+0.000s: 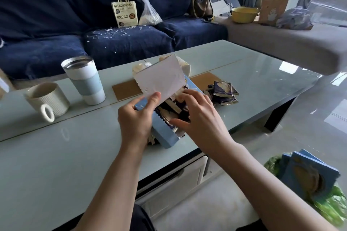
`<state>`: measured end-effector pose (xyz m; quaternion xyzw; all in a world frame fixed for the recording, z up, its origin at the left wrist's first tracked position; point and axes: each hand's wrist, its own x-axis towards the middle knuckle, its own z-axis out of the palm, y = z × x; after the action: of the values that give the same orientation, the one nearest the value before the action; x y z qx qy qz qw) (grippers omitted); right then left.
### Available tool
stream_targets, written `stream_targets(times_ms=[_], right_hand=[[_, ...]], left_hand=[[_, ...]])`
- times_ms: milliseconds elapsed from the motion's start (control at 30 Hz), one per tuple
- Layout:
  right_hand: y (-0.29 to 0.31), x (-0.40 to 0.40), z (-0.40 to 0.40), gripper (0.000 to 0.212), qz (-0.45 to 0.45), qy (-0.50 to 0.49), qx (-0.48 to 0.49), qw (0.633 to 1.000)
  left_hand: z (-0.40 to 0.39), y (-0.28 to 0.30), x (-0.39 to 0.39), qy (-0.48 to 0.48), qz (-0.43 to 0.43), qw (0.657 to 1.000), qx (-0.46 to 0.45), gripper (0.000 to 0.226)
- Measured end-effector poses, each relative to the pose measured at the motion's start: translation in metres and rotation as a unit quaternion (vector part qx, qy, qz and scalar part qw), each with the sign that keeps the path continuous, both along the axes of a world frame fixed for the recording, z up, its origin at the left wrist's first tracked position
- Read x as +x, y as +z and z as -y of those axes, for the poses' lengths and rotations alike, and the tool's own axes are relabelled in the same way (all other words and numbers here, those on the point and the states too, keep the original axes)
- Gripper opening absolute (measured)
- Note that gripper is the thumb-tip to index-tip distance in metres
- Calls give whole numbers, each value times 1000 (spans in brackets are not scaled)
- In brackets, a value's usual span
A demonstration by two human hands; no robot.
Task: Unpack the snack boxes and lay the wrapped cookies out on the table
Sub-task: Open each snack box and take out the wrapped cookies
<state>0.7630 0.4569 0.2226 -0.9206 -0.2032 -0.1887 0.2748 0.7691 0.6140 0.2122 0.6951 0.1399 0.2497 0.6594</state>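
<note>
- Light-blue cardboard snack box (165, 138) tilted on the pale glass counter (56, 155), torn white flap (161, 78) standing up off its top.
- Left hand (136, 118) wrapped round the near-left side of the box, thumb pressed onto the lower edge of that white flap, fingers curled on the cardboard.
- Right hand (199, 118) over the open mouth of the box, fingers bent down into it among the dark purple-and-gold wrapped cookies (172, 108); whether any one packet is actually pinched, cannot tell.
- Silver wrapper edge poking out of the box mouth just under the right hand.
- Small heap of the same wrapped cookie packets (224, 92) lying on the counter just right of the box, near the right hand's knuckles.
- Flat brown cardboard sheet (127, 89) behind the box, partly hidden by the flap.
- White-and-pale-blue steel-rimmed tumbler (84, 80) upright, well left of the box.
- Cream ribbed ceramic mug with ring handle (47, 100) farther left again, beside the tumbler.
- More blue snack boxes (309, 172) off the counter, low and right of the box, lying on something green and blurred.
- Cream paper bag printed BREAD (124, 13) upright on the navy sofa (47, 5) beyond the box, a clear plastic bag (148, 9) leaning beside it, white crumbs scattered on the cushion.
- Yellow bowl (244, 14) on the grey bench far right behind the box.
</note>
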Motion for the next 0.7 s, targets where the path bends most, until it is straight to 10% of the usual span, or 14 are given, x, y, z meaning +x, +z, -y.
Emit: stream_targets(times_ms=[333,700], right_hand=[[-4,-4,-67,79,76,52,100,991],[2,-4,-133,96,43,144,-52,987]], left_hand=[[-48,27,-38,105,134,975,142,30],[-119,19,-65,182,62,978,79,12]])
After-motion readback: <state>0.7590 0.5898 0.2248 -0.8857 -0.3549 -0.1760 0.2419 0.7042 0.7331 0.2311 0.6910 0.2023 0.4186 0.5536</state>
